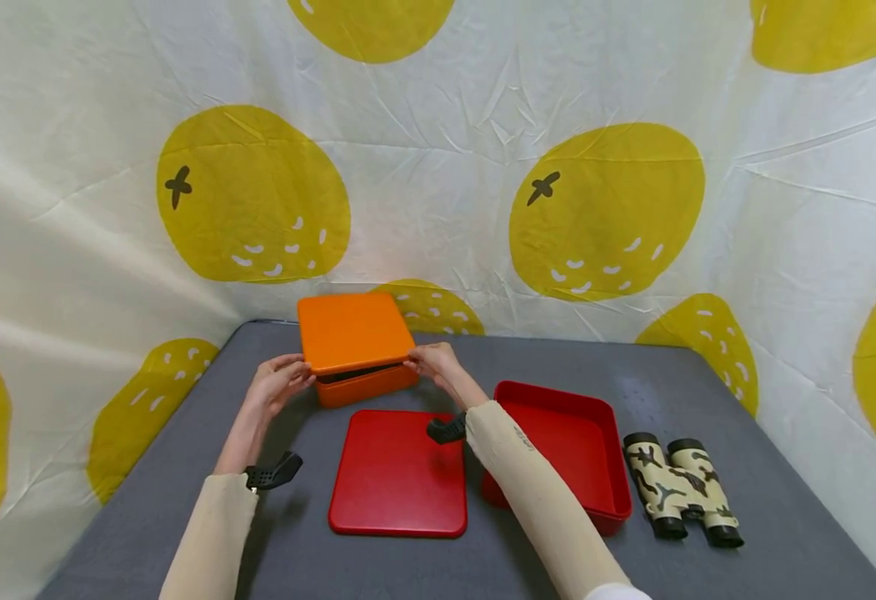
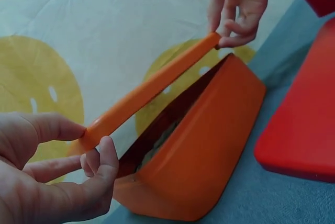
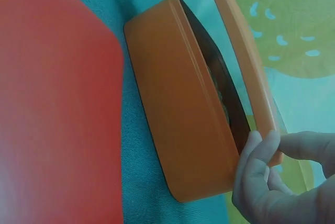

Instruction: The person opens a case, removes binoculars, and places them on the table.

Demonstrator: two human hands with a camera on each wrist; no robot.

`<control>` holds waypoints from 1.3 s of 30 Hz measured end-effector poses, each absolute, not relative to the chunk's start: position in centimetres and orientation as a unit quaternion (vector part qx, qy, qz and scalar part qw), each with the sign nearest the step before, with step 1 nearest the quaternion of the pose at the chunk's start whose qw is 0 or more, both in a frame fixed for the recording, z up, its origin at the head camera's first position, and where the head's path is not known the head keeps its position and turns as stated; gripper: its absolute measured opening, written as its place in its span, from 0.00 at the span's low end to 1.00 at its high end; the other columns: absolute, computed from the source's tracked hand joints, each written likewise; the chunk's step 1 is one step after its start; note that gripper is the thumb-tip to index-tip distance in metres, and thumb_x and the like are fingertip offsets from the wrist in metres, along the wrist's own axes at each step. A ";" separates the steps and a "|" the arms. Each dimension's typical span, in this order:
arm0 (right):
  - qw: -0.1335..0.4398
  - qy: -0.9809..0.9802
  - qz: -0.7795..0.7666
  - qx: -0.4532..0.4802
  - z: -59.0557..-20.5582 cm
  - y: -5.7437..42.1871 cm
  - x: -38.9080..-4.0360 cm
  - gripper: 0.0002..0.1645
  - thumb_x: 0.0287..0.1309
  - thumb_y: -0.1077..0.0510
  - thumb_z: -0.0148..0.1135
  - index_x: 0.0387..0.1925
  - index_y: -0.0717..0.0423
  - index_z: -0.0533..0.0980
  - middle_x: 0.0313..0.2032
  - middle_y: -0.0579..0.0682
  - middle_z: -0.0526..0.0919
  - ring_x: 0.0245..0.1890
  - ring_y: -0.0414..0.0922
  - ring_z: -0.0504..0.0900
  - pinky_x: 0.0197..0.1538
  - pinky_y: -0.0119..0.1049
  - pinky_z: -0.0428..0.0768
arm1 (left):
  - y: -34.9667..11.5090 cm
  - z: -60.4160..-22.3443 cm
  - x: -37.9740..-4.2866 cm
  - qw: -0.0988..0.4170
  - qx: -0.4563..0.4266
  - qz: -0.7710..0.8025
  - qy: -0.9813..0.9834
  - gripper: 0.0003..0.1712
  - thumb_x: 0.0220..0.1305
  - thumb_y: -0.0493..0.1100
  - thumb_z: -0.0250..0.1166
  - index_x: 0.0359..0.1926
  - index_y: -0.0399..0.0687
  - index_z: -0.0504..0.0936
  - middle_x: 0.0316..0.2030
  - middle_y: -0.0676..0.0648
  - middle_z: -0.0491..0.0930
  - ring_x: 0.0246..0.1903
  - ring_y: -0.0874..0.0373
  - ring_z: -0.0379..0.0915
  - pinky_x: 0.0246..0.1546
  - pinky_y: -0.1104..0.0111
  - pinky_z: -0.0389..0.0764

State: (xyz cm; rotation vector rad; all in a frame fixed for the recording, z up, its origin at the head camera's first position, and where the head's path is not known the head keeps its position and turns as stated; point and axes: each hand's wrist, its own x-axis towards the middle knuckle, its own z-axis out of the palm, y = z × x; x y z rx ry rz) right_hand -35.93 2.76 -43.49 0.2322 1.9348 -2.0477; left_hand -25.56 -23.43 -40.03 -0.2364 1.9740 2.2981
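Note:
An orange box [image 1: 370,387] stands at the back of the table, its orange lid [image 1: 355,332] raised a little off the rim. At the lid's left front corner, my left hand [image 1: 278,385] pinches the edge between thumb and fingers. My right hand [image 1: 441,367] pinches the right front corner the same way. Both wrist views show a gap between the lid [image 2: 152,90] and the box [image 3: 178,103]. Something greyish [image 2: 159,143] shows inside the box through the gap, too little of it to name.
In front of the orange box lies a flat red lid [image 1: 400,475]. To its right stands an open red box [image 1: 610,467], partly behind my right sleeve. Camouflage-patterned binoculars [image 1: 681,490] lie at the far right. A fruit-printed white curtain [image 1: 438,208] hangs behind the table.

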 end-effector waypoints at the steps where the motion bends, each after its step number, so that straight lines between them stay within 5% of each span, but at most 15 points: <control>1: 0.159 0.679 -0.711 0.092 -42.1 2.7 -34.5 0.24 0.53 0.66 0.57 0.53 0.69 0.68 0.46 0.63 0.76 0.33 0.46 0.83 0.42 0.37 0.80 | -23.5 -40.1 -25.5 0.052 -0.070 0.753 0.653 0.30 0.63 0.33 0.49 0.64 0.30 0.52 0.37 0.50 0.69 0.32 0.65 0.72 0.45 0.70 0.77; 10: 0.210 0.667 -0.713 0.050 -37.3 3.4 -29.4 0.29 0.56 0.68 0.51 0.61 0.64 0.60 0.53 0.62 0.69 0.34 0.47 0.77 0.52 0.39 0.75 | -24.2 -40.7 -25.2 0.050 -0.050 0.735 0.674 0.30 0.64 0.36 0.49 0.64 0.29 0.52 0.56 0.35 0.60 0.34 0.68 0.74 0.52 0.66 0.72; 16: 0.230 0.668 -0.707 0.028 -39.1 3.8 -30.9 0.30 0.52 0.68 0.56 0.58 0.60 0.62 0.40 0.59 0.70 0.32 0.49 0.79 0.43 0.37 0.80 | -24.8 -40.9 -24.4 0.060 -0.038 0.732 0.677 0.30 0.64 0.36 0.50 0.63 0.27 0.52 0.46 0.44 0.70 0.34 0.69 0.76 0.51 0.66 0.73; 25: 0.251 0.689 -0.680 0.002 -39.5 4.6 -30.3 0.26 0.53 0.64 0.58 0.56 0.60 0.65 0.41 0.57 0.75 0.32 0.46 0.77 0.40 0.36 0.79 | -25.1 -40.2 -22.6 0.056 -0.019 0.736 0.675 0.31 0.63 0.36 0.53 0.62 0.24 0.53 0.35 0.57 0.74 0.33 0.68 0.77 0.42 0.73 0.78; 39: 0.286 0.652 -0.702 -0.001 -36.8 5.3 -27.8 0.18 0.61 0.60 0.49 0.50 0.66 0.69 0.36 0.52 0.71 0.32 0.45 0.75 0.34 0.31 0.79 | -26.0 -39.5 -20.4 0.087 0.016 0.738 0.669 0.37 0.63 0.36 0.52 0.66 0.30 0.43 0.35 0.60 0.75 0.34 0.67 0.77 0.42 0.74 0.78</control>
